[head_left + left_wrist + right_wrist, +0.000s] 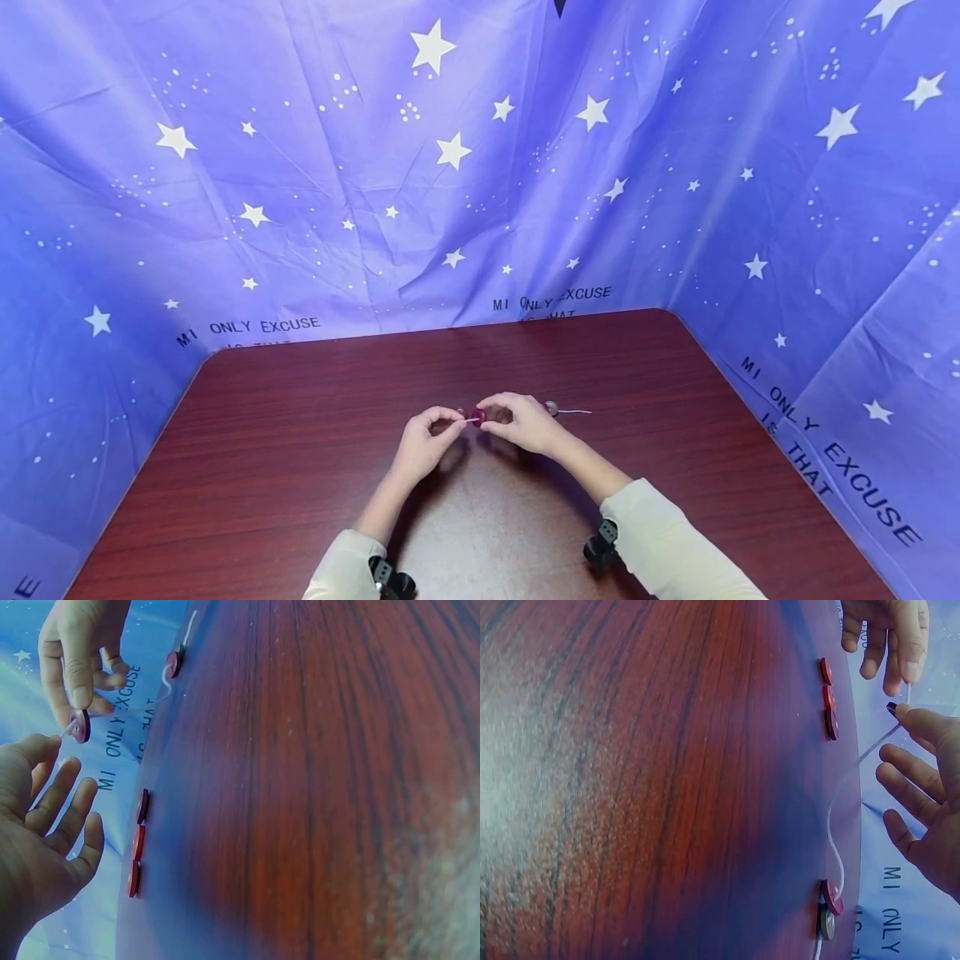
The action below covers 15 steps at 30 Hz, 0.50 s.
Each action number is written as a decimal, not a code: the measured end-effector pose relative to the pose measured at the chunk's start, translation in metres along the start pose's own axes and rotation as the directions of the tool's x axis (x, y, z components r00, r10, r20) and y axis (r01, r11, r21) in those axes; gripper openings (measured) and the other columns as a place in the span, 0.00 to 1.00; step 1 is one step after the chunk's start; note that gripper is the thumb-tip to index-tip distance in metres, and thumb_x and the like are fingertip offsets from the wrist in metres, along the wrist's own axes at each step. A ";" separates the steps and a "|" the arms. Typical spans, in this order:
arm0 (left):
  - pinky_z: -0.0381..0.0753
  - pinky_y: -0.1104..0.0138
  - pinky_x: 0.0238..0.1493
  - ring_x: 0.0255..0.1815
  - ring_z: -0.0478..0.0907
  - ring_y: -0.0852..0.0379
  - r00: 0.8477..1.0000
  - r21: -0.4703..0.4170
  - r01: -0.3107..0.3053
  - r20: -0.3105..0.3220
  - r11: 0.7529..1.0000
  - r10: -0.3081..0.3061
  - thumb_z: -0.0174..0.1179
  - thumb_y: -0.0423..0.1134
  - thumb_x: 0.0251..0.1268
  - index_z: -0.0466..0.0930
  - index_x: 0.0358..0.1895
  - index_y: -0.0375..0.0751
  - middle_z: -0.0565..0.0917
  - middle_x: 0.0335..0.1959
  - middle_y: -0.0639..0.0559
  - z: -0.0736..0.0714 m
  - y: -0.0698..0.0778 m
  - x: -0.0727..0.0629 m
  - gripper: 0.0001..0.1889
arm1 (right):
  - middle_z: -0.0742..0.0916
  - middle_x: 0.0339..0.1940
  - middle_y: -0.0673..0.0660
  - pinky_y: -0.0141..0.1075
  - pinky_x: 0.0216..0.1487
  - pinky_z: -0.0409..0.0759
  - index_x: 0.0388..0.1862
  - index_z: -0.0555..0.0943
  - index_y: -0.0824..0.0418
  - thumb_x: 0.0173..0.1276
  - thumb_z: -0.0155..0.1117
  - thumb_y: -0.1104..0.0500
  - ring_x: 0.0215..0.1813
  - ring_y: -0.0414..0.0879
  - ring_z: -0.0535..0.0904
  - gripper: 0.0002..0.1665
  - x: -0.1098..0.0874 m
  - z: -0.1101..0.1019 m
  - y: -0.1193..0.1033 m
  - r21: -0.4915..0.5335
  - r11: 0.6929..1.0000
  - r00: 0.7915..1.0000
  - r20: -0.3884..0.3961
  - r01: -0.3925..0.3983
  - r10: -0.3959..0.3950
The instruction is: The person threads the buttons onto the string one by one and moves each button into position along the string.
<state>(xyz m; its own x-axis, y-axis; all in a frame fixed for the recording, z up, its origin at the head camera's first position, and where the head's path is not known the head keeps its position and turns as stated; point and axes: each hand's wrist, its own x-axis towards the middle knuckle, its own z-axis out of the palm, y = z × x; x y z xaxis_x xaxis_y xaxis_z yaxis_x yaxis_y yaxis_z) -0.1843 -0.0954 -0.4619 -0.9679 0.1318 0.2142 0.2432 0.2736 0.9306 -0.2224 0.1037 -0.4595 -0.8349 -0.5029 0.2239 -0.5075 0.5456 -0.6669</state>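
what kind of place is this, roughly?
Probably a makeshift recording booth: star-print curtains stand behind and beside a wood-grain table, and black devices sit at both sleeves.

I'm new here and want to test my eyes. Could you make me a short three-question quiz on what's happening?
1. True or false: the left hand pinches the white string.
2. Multiple choice: in the right wrist view, how many discs lie in the row apart from the string? A) two B) three C) five
3. Fill in: the dark red disc held in the air is in the ____ hand.

Key: 1 true; 2 B; 3 right, so the right hand.
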 end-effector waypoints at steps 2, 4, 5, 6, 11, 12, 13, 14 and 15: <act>0.81 0.68 0.40 0.37 0.83 0.50 1.000 0.000 0.007 -0.008 1.000 -0.007 0.62 0.30 0.59 0.81 0.35 0.31 0.84 0.42 0.34 0.001 -0.009 0.002 0.04 | 0.86 0.32 0.48 0.29 0.37 0.77 0.47 0.81 0.58 0.59 0.68 0.57 0.34 0.35 0.78 0.16 0.000 -0.001 0.001 -0.001 1.000 1.000 -0.001 -0.001 0.001; 0.80 0.71 0.39 0.36 0.82 0.55 1.000 -0.011 0.014 -0.014 1.000 -0.014 0.62 0.30 0.58 0.81 0.35 0.32 0.84 0.42 0.34 0.001 -0.019 0.004 0.04 | 0.86 0.32 0.48 0.29 0.37 0.77 0.47 0.81 0.58 0.59 0.68 0.58 0.34 0.35 0.77 0.16 -0.001 -0.002 0.002 0.001 1.000 1.000 -0.003 0.001 -0.001; 0.80 0.72 0.39 0.35 0.82 0.58 1.000 -0.011 0.017 -0.018 1.000 -0.017 0.63 0.31 0.58 0.82 0.34 0.33 0.85 0.42 0.35 0.002 -0.023 0.005 0.04 | 0.86 0.32 0.48 0.29 0.37 0.77 0.47 0.81 0.58 0.59 0.68 0.58 0.33 0.35 0.77 0.16 -0.001 -0.002 0.003 0.002 1.000 1.000 -0.005 0.002 -0.002; 0.80 0.73 0.39 0.35 0.82 0.60 1.000 -0.017 0.023 -0.019 1.000 -0.024 0.63 0.32 0.58 0.82 0.34 0.34 0.85 0.42 0.37 0.002 -0.028 0.007 0.04 | 0.86 0.32 0.48 0.29 0.36 0.77 0.46 0.81 0.58 0.59 0.68 0.58 0.33 0.35 0.77 0.16 -0.001 -0.003 0.004 0.001 1.000 1.000 -0.007 -0.001 0.001; 0.78 0.75 0.37 0.31 0.79 0.67 1.000 -0.024 0.014 -0.026 1.000 -0.015 0.65 0.35 0.57 0.82 0.33 0.39 0.86 0.37 0.43 0.000 -0.033 0.007 0.03 | 0.86 0.31 0.45 0.26 0.34 0.74 0.46 0.82 0.55 0.59 0.68 0.56 0.32 0.33 0.77 0.15 -0.003 -0.004 0.009 -0.038 0.999 0.999 -0.016 -0.035 0.035; 0.78 0.75 0.36 0.31 0.79 0.67 1.000 -0.021 0.009 -0.027 1.000 -0.010 0.65 0.35 0.57 0.82 0.33 0.40 0.86 0.36 0.44 0.000 -0.033 0.006 0.03 | 0.86 0.31 0.45 0.25 0.34 0.74 0.45 0.82 0.54 0.59 0.68 0.55 0.32 0.33 0.77 0.15 -0.003 -0.005 0.010 -0.045 0.998 0.999 -0.017 -0.047 0.046; 0.78 0.75 0.36 0.30 0.78 0.67 1.000 -0.015 0.003 -0.030 1.000 -0.003 0.65 0.35 0.57 0.82 0.33 0.40 0.86 0.35 0.44 -0.001 -0.033 0.006 0.04 | 0.86 0.31 0.44 0.25 0.34 0.74 0.45 0.82 0.53 0.59 0.68 0.55 0.32 0.32 0.77 0.15 -0.003 -0.005 0.011 -0.049 0.997 0.998 -0.018 -0.055 0.054; 0.78 0.75 0.35 0.30 0.78 0.67 0.999 -0.011 -0.001 -0.033 1.000 0.000 0.65 0.35 0.57 0.82 0.33 0.40 0.86 0.34 0.45 -0.001 -0.033 0.006 0.03 | 0.86 0.32 0.44 0.25 0.34 0.74 0.45 0.82 0.53 0.59 0.68 0.55 0.32 0.32 0.77 0.15 -0.004 -0.005 0.012 -0.047 0.997 0.998 -0.018 -0.062 0.062; 0.78 0.74 0.35 0.29 0.78 0.67 0.999 -0.007 -0.001 -0.035 1.000 0.001 0.65 0.35 0.57 0.82 0.32 0.40 0.86 0.33 0.46 -0.001 -0.033 0.005 0.03 | 0.86 0.32 0.45 0.25 0.35 0.74 0.45 0.82 0.53 0.59 0.68 0.55 0.32 0.33 0.77 0.15 -0.004 -0.006 0.013 -0.043 0.997 0.998 -0.017 -0.068 0.067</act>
<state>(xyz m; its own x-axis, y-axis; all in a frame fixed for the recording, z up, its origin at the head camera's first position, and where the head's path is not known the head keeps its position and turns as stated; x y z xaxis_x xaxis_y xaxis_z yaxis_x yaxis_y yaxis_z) -0.1976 -0.1048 -0.4909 -0.9693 0.0982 0.2252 0.2437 0.2667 0.9325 -0.2267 0.1165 -0.4646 -0.8705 -0.4536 0.1907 -0.4585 0.6069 -0.6492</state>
